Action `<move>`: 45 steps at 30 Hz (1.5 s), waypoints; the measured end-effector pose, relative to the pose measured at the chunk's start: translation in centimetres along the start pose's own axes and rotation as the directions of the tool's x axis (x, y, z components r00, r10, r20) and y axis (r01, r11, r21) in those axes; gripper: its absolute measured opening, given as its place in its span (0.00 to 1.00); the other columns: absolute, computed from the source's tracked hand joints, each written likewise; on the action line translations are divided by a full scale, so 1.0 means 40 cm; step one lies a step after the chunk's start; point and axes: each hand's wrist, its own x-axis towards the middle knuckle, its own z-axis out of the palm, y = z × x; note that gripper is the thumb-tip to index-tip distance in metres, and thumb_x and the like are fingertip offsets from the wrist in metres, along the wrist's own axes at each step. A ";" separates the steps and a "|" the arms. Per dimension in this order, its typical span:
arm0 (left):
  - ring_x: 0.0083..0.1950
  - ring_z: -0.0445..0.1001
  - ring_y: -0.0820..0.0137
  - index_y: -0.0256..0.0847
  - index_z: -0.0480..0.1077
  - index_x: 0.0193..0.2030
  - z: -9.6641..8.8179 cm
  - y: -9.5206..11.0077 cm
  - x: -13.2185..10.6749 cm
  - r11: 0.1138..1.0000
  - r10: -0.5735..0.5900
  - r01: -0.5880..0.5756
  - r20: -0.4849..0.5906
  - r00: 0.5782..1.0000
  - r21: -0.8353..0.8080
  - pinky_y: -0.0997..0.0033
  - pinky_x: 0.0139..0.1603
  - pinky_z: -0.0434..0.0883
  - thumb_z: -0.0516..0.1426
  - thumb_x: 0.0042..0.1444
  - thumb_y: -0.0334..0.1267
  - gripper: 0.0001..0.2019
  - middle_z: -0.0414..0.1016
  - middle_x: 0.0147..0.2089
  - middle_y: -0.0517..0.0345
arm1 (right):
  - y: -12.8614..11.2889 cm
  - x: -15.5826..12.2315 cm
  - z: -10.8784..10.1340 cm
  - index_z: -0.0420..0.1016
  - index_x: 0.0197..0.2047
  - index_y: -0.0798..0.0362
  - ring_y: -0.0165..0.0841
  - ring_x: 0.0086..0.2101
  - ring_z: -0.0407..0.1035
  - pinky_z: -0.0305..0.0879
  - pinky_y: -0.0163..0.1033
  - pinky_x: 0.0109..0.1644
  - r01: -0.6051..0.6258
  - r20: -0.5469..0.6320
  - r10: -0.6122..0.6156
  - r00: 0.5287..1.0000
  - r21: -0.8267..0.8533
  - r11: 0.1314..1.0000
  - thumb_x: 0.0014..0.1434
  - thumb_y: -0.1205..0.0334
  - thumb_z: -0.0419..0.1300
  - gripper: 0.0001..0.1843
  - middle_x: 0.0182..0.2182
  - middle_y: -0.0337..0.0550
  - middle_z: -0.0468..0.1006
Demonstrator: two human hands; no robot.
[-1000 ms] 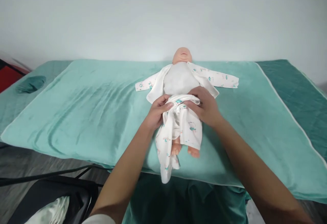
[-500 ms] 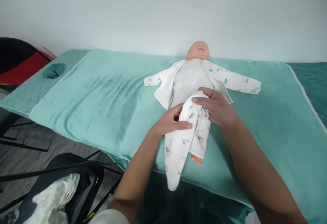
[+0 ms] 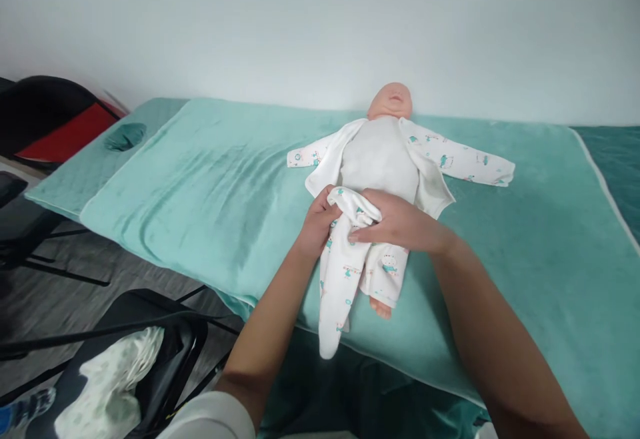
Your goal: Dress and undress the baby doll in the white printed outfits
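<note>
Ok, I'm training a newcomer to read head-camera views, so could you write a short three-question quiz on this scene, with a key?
1. True or false: the left hand and the right hand both hold the printed garment.

2. What lies on the black chair at the lower left?
A) an orange
B) a pale cloth
C) a red shoe

3. Fill in one word: the jacket on the doll is ____ down the front.

Key: 1. True. 2. B. 3. Open.
</note>
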 end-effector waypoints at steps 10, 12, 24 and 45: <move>0.28 0.64 0.77 0.40 0.72 0.42 -0.009 -0.001 -0.005 0.978 -0.031 -0.011 0.198 0.980 0.209 0.78 0.28 0.61 0.74 0.42 0.51 0.26 0.69 0.31 0.63 | 0.020 0.008 0.023 0.67 0.32 0.52 0.27 0.28 0.62 0.58 0.34 0.32 -0.010 -0.345 0.126 0.930 0.319 0.948 0.57 0.56 0.65 0.12 0.26 0.32 0.68; 0.32 0.68 0.75 0.40 0.73 0.47 -0.013 0.003 -0.005 0.966 -0.091 0.024 0.250 0.964 0.259 0.77 0.31 0.64 0.76 0.39 0.46 0.29 0.72 0.36 0.61 | 0.025 0.012 0.030 0.65 0.31 0.52 0.25 0.27 0.59 0.56 0.33 0.31 0.027 -0.421 0.145 0.896 0.377 0.926 0.56 0.58 0.65 0.12 0.25 0.31 0.65; 0.27 0.65 0.77 0.39 0.69 0.34 -0.006 0.008 -0.006 0.999 -0.033 0.030 0.120 0.992 0.028 0.77 0.30 0.64 0.73 0.46 0.45 0.19 0.69 0.27 0.65 | -0.019 0.002 0.003 0.78 0.40 0.53 0.33 0.34 0.69 0.62 0.35 0.34 -0.176 0.104 0.169 0.980 0.058 0.983 0.52 0.49 0.71 0.18 0.33 0.38 0.78; 0.25 0.67 0.77 0.40 0.67 0.37 0.000 0.002 -0.011 0.996 -0.084 0.081 0.104 0.991 0.030 0.77 0.26 0.65 0.73 0.45 0.47 0.22 0.69 0.28 0.65 | 0.010 0.006 0.029 0.72 0.37 0.53 0.31 0.32 0.67 0.62 0.35 0.36 -0.070 -0.257 0.109 0.960 0.156 0.985 0.60 0.49 0.63 0.15 0.30 0.37 0.73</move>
